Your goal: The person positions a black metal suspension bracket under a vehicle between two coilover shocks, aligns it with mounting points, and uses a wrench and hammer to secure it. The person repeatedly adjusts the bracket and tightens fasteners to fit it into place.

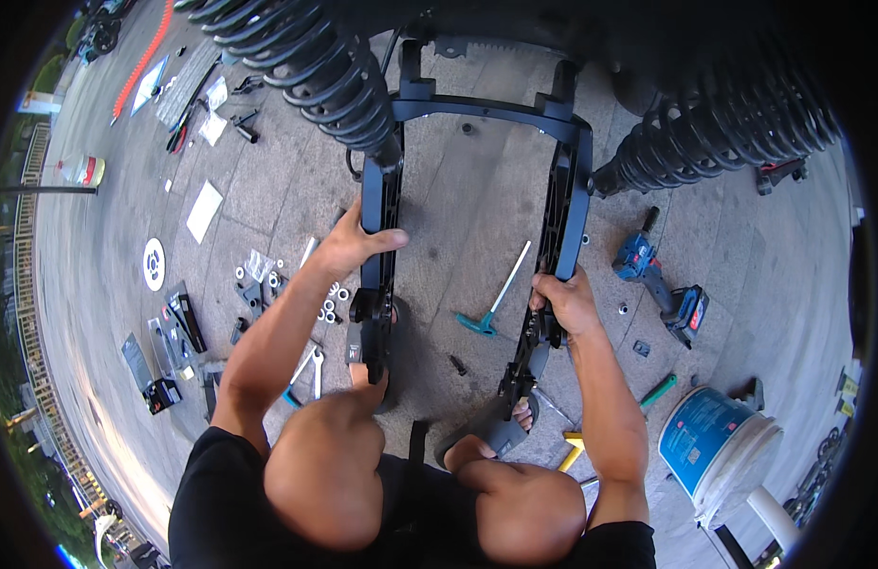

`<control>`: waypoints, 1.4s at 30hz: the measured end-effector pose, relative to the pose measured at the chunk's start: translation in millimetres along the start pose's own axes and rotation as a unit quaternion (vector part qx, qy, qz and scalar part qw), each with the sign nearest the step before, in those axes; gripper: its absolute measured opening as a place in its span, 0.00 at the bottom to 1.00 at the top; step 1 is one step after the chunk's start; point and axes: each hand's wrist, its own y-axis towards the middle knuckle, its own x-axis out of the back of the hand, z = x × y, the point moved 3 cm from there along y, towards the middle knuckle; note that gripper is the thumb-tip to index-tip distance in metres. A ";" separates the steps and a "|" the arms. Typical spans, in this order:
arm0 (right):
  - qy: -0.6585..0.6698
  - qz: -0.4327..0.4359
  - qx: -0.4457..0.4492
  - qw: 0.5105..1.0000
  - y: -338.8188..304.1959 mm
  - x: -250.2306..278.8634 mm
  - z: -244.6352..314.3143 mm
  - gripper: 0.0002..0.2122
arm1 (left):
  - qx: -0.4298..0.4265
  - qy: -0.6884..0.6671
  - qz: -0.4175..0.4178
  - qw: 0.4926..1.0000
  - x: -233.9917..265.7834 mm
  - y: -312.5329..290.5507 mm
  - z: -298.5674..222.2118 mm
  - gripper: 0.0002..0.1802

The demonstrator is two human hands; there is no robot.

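A black U-shaped swingarm (496,109) reaches toward me, its two arms running down to my feet. My left hand (358,244) is closed round the left arm, thumb laid across the top and fingers hidden behind the outer side. Lower down, my right hand (567,299) grips the right arm, thumb on the inner side. A coil-spring shock absorber (316,85) meets the frame at upper left, and another shock absorber (714,114) comes close on the right. Between the arms lie a teal T-handle hex key (479,323) and a small black bolt (458,365).
Washers (333,302), a wrench (318,375) and black parts lie on the paving at left. To the right are a blue cordless power tool (657,280), a green-handled tool (660,389), a yellow-handled tool (572,451) and a blue-and-white bucket (704,441).
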 end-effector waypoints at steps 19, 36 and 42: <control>-0.241 -0.156 0.034 0.957 3.4 2.5 61.8 0.27 | 0.071 -0.218 -0.011 0.973 -46.8 -4.3 8.1 0.25; 0.030 -0.115 0.008 0.993 20.8 3.2 44.2 0.20 | -0.186 -0.349 -0.091 0.914 146.5 102.0 -52.4 0.18; 0.023 -0.121 0.022 0.992 28.7 -2.6 49.8 0.23 | -0.197 -0.447 -0.014 0.873 163.7 162.5 -93.2 0.18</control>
